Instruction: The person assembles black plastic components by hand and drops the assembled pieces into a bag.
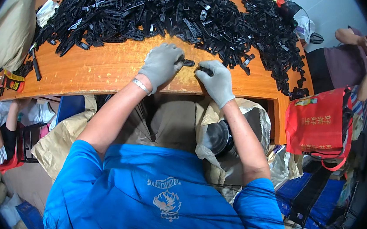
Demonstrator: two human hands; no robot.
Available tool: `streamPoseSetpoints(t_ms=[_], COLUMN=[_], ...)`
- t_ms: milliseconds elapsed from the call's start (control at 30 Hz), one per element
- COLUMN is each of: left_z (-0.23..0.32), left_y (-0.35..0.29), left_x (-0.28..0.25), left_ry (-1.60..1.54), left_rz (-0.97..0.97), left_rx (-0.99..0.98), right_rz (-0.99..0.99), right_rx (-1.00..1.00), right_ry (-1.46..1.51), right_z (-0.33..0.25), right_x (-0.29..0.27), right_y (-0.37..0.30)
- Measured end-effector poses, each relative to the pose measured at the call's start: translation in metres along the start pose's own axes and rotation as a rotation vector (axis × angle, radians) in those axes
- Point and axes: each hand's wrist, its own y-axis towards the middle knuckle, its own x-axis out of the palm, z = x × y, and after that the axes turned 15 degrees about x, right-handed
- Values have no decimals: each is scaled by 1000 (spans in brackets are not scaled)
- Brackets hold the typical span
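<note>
My left hand (161, 65), in a grey work glove, is closed near the table's front edge, its fingertips pinching a small black plastic part (189, 63). The part points toward my right hand (216, 82), which wears a matching glove. The right fingers are curled, thumb and forefinger bent toward each other around a dark spot. Whether that spot is a small piece or shadow, I cannot tell. Beyond both hands lies a large heap of black plastic parts (140, 16), some long and ladder-like.
The wooden table (88, 70) bears a black-handled tool (36, 66) and a yellow-and-red bottle (10, 80) at left. Below the edge hangs an open sack (253, 117) near my right forearm. A red bag (315, 122) stands at right. Other people are at both sides.
</note>
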Motion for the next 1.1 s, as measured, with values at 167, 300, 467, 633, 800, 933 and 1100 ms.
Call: streamPoseSetpoints(t_ms=[167, 300, 467, 633, 800, 933, 1100], left_z=[-2, -5, -5, -9, -10, -14, -9], left_y=[-27, -34, -33, -33, -31, -35, -92], left_x=[-1, -1, -2, 3, 6, 9, -39], left_ry=[-93, -93, -79, -95, -100, -94, -176], left_rz=[166, 196, 156, 160, 201, 193, 100], left_rx=[-32, -99, -110, -87, -60, -94, -146], right_rz=[-47, -106, -76, -104, -195, -221, -337], right_rx=[47, 25, -41, -91, -260, -401, -342], right_ry=[-271, -498, -356, -381, -359, -338, -262], right_z=[-3, -15, -28, -23, -24, -28, -43], right_x=[-8, -10, 3, 11, 19, 30, 40], right_y=[0, 14, 19, 27, 44, 52, 19])
